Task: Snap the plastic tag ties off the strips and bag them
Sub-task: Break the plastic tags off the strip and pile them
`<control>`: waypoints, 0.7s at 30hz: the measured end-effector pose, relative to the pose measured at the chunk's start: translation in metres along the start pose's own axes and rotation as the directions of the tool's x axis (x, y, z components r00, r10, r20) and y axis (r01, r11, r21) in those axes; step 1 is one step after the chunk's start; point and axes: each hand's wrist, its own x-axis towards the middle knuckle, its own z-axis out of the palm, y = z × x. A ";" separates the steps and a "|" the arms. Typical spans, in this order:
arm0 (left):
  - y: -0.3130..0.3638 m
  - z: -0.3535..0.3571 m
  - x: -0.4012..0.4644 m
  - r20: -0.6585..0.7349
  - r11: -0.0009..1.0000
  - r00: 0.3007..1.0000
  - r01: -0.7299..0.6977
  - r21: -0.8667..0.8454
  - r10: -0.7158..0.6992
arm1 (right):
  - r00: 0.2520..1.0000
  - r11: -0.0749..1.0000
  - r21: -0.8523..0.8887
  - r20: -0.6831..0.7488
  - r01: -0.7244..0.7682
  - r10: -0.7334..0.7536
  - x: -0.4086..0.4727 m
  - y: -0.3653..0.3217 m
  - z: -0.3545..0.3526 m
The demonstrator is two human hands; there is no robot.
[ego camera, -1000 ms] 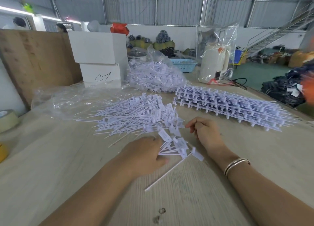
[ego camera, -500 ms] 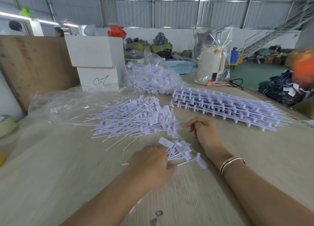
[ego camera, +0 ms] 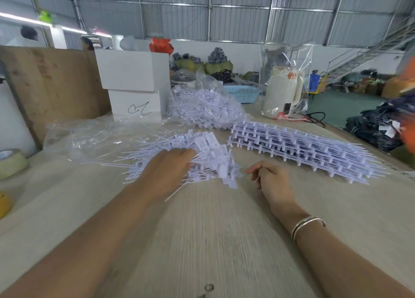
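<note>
A loose pile of white plastic tag ties (ego camera: 208,154) lies mid-table, partly on a flat clear plastic bag (ego camera: 94,136). My left hand (ego camera: 170,169) lies on the near side of the pile, fingers stretched forward and pressing against the ties. My right hand (ego camera: 269,178) rests on the table just right of the pile, fingers loosely curled and holding nothing. To the right is a stack of uncut tie strips (ego camera: 303,147). Behind the pile, a clear bag stuffed with ties (ego camera: 206,109) leans against the boxes.
Two stacked white boxes (ego camera: 134,84) and a wooden board (ego camera: 51,84) stand at the back left. A tape roll (ego camera: 11,163) and a yellow roll (ego camera: 3,204) sit at the left edge. A bagged kettle (ego camera: 283,91) and a blue basket (ego camera: 242,93) stand behind.
My left hand slid forward, sweeping the small bunch of ties near me into the big pile. My right hand stayed in place on the table.
</note>
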 end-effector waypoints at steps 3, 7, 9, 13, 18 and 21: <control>-0.021 0.020 0.004 0.105 0.997 0.992 0.058 0.048 -0.063 | 1.000 1.000 0.007 0.018 -0.007 0.006 0.000 0.000 0.001; -0.028 0.037 0.001 0.135 0.990 0.982 0.122 0.076 -0.131 | 0.999 1.000 0.000 0.032 0.001 -0.001 -0.001 -0.001 0.002; -0.027 0.035 0.001 0.108 0.987 0.982 0.148 0.058 -0.154 | 0.999 1.000 0.003 0.034 0.007 -0.007 -0.002 -0.002 0.002; -0.024 0.027 -0.003 -0.129 0.978 0.971 0.207 0.021 -0.203 | 0.999 0.999 -0.016 0.041 0.027 -0.026 -0.002 -0.004 0.003; -0.015 0.025 -0.007 -0.055 0.954 0.953 0.299 -0.003 -0.298 | 0.993 0.996 -0.069 0.106 0.052 -0.044 -0.005 -0.006 0.005; -0.001 0.018 -0.012 -0.172 0.925 0.909 0.370 -0.089 -0.381 | 0.977 0.987 -0.139 0.207 0.077 -0.047 -0.008 -0.007 0.007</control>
